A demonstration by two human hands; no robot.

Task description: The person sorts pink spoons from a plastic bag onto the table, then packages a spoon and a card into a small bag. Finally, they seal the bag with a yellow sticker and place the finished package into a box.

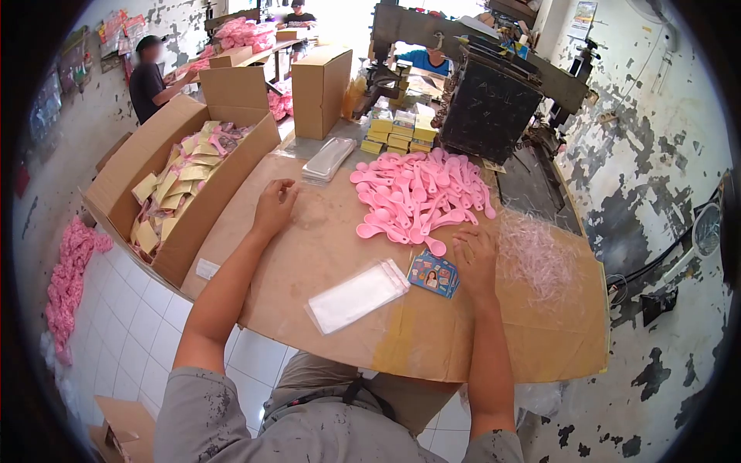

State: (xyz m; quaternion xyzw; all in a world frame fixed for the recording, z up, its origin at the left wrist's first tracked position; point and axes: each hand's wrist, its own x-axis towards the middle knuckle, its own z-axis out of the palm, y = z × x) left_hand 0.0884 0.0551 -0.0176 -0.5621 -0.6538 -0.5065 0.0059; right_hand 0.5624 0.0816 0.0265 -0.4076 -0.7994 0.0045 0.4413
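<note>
My left hand (276, 207) is over the left side of the cardboard-covered table (285, 270), fingers loosely bent and apart, holding nothing. My right hand (475, 258) reaches in beside a small stack of blue printed cards (434, 274), its fingers slightly spread and nothing visible in them. Just beyond its fingertips lies a heap of pink plastic spoons (421, 193). Left of the cards, a stack of clear plastic bags (359, 295) lies flat near the table's front edge, its flap end close to the cards.
At left stands an open carton (220, 224) of packed bags (181, 181). More clear sleeves (329, 160) and small yellow boxes (401, 130) sit behind, near a black machine (490, 104). Clear plastic strips (536, 255) lie at right. Other people (150, 81) work at the back.
</note>
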